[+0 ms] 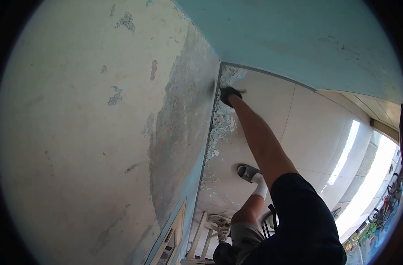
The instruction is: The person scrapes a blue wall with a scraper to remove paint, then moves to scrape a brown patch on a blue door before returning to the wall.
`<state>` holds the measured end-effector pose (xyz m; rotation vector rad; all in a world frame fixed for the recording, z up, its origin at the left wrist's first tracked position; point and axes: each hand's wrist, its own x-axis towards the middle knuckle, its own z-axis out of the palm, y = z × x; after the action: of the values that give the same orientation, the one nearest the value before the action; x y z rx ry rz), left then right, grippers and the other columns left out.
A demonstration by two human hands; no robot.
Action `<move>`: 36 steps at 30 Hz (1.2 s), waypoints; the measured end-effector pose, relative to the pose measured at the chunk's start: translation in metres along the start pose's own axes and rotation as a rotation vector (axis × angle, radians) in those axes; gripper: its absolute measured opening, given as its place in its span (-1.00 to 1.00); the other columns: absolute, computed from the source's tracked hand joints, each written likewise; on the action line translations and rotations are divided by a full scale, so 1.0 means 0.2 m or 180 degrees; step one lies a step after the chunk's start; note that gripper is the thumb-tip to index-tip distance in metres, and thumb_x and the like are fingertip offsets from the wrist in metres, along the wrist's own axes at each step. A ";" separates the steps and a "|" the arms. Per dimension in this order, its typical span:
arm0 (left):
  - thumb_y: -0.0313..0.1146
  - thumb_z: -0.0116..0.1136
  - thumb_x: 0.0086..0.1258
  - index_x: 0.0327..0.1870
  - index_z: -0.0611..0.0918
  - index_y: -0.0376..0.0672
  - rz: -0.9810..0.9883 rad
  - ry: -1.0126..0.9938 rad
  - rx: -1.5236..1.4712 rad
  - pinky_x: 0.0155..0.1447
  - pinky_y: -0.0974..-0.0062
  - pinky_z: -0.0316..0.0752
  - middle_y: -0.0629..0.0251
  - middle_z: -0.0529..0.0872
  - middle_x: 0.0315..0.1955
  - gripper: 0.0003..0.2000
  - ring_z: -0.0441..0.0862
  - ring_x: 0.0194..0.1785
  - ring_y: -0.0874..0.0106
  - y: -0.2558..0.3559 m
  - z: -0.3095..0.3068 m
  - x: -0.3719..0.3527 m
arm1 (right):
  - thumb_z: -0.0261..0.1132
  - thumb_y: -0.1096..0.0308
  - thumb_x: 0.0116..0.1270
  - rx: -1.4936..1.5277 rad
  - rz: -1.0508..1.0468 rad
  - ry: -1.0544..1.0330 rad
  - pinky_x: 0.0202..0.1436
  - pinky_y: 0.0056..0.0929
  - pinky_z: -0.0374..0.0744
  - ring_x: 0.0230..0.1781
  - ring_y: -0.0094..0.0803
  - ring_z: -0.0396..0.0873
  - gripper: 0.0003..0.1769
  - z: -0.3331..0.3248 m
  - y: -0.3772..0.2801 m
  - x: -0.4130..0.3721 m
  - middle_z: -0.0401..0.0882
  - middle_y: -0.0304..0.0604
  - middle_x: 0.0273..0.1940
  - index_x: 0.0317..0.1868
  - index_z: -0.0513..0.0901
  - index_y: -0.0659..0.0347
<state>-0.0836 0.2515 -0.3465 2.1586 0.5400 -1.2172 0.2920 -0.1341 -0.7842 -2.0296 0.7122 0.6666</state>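
My right hand (230, 96), in a dark glove, reaches down on a stretched arm to the foot of the wall, near the corner. Its fingers look closed, and a short dark tip sticks out to the right; what they hold is blurred. Beside it, the wall (179, 119) shows a bare grey patch where paint is gone. Flakes of pale and light-blue paint (221, 123) lie along the floor's edge below. At the bottom, next to the grey shorts, a dark shape looks like my gloved left hand (223, 253); its fingers cannot be made out.
Beside the arm is my foot in a grey slipper (248, 173). A pale wooden chair (203, 234) stands near the wall at the bottom. A teal wall (298, 39) meets the peeling one at the corner. Bicycles (387, 194) stand far right, beyond the tiled floor (316, 123).
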 end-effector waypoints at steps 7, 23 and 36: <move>-0.39 0.25 0.48 -0.32 0.58 -0.18 0.0180 0.0027 -0.0014 -0.21 0.34 0.58 0.25 0.66 -0.52 -0.86 0.64 -0.40 0.24 0.01 -0.04 -0.14 | 0.03 0.68 0.35 0.1311 -0.0738 0.1942 0.46 -0.13 0.47 0.39 0.09 0.48 -0.20 -0.18 -0.39 -1.21 0.37 0.15 0.49 0.63 0.19 0.22; -0.16 -0.05 0.65 -0.51 0.35 0.02 -0.1122 -0.0330 -0.3157 -0.22 0.31 0.40 0.43 0.22 -0.62 -0.62 0.34 -0.48 0.45 0.12 -0.34 -0.64 | 0.04 0.68 0.42 0.1590 -0.3102 0.2714 0.56 -0.17 0.38 0.52 0.00 0.38 -0.39 -0.58 -1.31 -2.46 0.47 0.18 0.41 0.50 0.35 0.41; -0.08 -0.10 0.69 -0.47 0.35 -0.04 -0.0929 -0.0529 -0.3638 -0.20 0.29 0.39 0.36 0.26 -0.60 -0.59 0.36 -0.44 0.37 0.21 -0.59 -0.98 | 0.13 0.53 0.34 0.1661 -0.1711 0.1784 0.58 -0.12 0.35 0.50 0.05 0.37 -0.30 -0.25 -1.19 -2.41 0.37 0.14 0.49 0.53 0.37 0.25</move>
<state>-0.0814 0.2886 -0.1163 1.0236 1.1489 -0.8550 0.1320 0.0474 -0.3018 -1.7854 0.5317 -0.3843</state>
